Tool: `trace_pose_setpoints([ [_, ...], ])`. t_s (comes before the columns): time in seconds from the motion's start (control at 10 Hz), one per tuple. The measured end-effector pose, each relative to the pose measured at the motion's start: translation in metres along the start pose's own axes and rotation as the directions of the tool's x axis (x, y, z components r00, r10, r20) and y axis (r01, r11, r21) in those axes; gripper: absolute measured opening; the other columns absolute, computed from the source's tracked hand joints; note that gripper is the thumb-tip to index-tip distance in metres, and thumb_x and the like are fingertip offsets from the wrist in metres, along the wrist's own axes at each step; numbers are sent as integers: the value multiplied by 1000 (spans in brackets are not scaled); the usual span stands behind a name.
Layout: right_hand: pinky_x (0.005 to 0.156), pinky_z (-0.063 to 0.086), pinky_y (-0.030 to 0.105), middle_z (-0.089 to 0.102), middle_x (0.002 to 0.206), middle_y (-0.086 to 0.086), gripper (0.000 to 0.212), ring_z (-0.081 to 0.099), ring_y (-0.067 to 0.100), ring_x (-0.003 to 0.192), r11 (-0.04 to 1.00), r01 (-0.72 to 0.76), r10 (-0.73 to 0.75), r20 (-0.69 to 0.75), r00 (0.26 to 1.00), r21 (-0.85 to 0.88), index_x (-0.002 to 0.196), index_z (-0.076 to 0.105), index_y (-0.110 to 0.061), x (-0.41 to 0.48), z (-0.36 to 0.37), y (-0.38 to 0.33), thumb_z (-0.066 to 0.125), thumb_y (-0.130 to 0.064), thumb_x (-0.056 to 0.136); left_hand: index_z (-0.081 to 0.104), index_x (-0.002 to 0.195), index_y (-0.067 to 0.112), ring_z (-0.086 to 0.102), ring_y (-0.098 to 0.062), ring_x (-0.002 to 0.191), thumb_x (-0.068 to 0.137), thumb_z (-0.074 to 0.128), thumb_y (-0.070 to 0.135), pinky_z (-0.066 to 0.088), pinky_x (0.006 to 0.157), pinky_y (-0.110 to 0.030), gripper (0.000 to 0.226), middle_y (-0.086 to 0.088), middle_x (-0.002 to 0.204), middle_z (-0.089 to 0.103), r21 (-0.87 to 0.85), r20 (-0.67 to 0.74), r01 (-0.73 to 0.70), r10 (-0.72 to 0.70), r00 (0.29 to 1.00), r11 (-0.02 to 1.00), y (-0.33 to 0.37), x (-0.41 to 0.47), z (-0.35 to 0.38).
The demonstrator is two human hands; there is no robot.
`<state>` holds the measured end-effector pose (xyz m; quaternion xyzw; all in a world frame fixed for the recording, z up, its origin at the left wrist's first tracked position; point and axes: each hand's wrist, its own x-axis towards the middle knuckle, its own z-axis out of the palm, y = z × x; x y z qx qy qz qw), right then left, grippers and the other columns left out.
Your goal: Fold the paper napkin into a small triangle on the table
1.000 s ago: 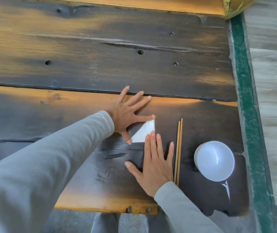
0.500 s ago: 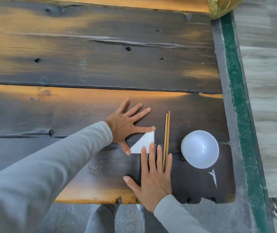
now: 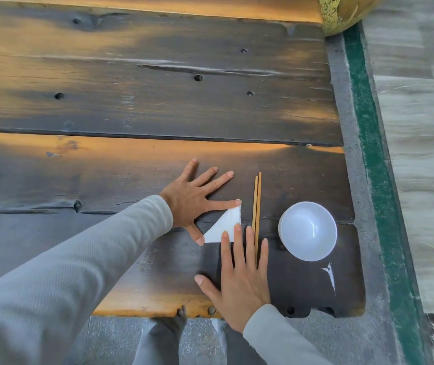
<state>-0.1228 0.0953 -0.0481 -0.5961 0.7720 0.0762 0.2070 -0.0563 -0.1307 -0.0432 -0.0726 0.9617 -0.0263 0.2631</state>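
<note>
Both hands, left hand [image 3: 188,200] and right hand [image 3: 239,279], lie flat with fingers spread, pressing the triangular napkin [image 3: 225,225]; firm, even pressure along edges should sharpen the crease.

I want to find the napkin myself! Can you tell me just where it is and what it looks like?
Look at the near right corner of the dark wooden table, where a white bowl sits. Left of it lie two wooden chopsticks, and left of those is the napkin. It is the only flat white triangle, pinned between the left hand and the right hand.
</note>
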Motion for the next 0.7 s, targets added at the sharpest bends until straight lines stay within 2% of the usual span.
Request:
trace_pose_setpoints([
  [0.4, 118, 6, 67, 39, 157, 25, 86, 21, 45, 151, 998, -33, 34, -21, 999, 48, 146, 49, -7, 8, -21, -1, 38, -72, 91, -28, 149, 48, -4, -41, 154, 56, 62, 92, 9, 115, -74, 136, -16, 163, -31, 42, 96, 34, -38, 995, 999, 3, 2, -18],
  [0.6, 121, 0, 61, 50, 145, 23, 77, 29, 44, 147, 986, -78, 89, -64, 994, 147, 131, 59, -6, 18, -35, -3, 44, -68, 87, -32, 151, 35, -4, -38, 155, 54, 63, 92, 11, 117, -70, 147, -12, 165, -28, 30, 121, 66, -69, 990, 997, 5, -1, -19],
  [0.7, 121, 2, 62, 50, 144, 20, 70, 32, 43, 145, 977, -54, 79, -114, 990, 204, 129, 59, -8, 24, -42, -4, 47, -64, 88, -26, 154, 30, -1, -36, 155, 57, 51, 97, 14, 117, -67, 140, -11, 167, -23, -14, 118, 105, -103, 988, 994, 3, -12, -22],
])
